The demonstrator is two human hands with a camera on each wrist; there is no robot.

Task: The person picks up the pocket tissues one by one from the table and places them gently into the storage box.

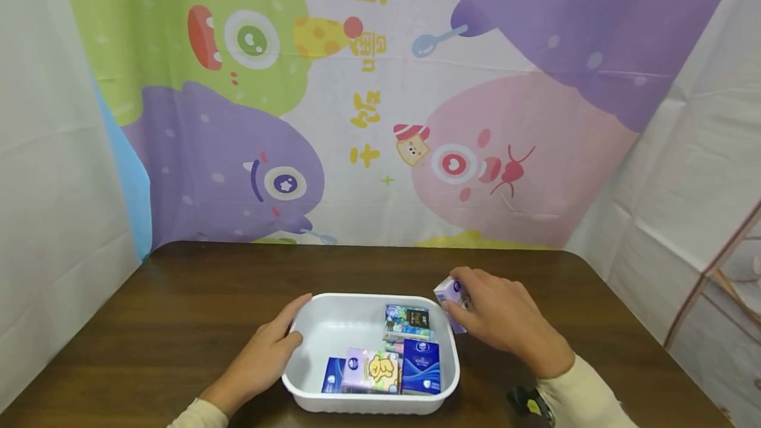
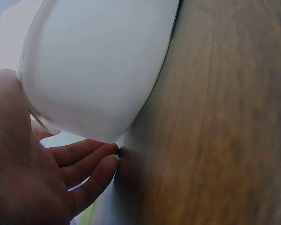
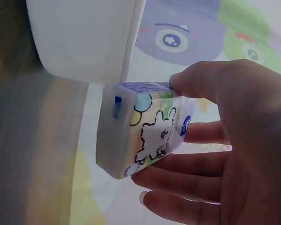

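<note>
A white plastic basin (image 1: 315,405) stands on the table, packs of tissues inside it. My left hand (image 1: 264,358) holds the basin's left side, thumb at the rim; in the left wrist view its other fingers bend around the outer wall (image 2: 98,70). Just beyond the right rim, my right hand (image 1: 499,309) pinches a small purple tissue pack (image 1: 450,290) between thumb and fingers. The right wrist view shows a white cartoon animal on this pack (image 3: 154,131), held tilted beside the basin wall. Inside lie a yellow-bear pack (image 1: 373,368), dark blue packs (image 1: 421,368) and a colourful pack (image 1: 404,321).
The dark wooden table (image 1: 196,302) extends around the basin. A cartoon-monster curtain (image 1: 357,203) hangs behind it, with pale cloth (image 1: 47,183) at the left side. A dark band (image 1: 526,401) circles the right wrist below the cream sleeve.
</note>
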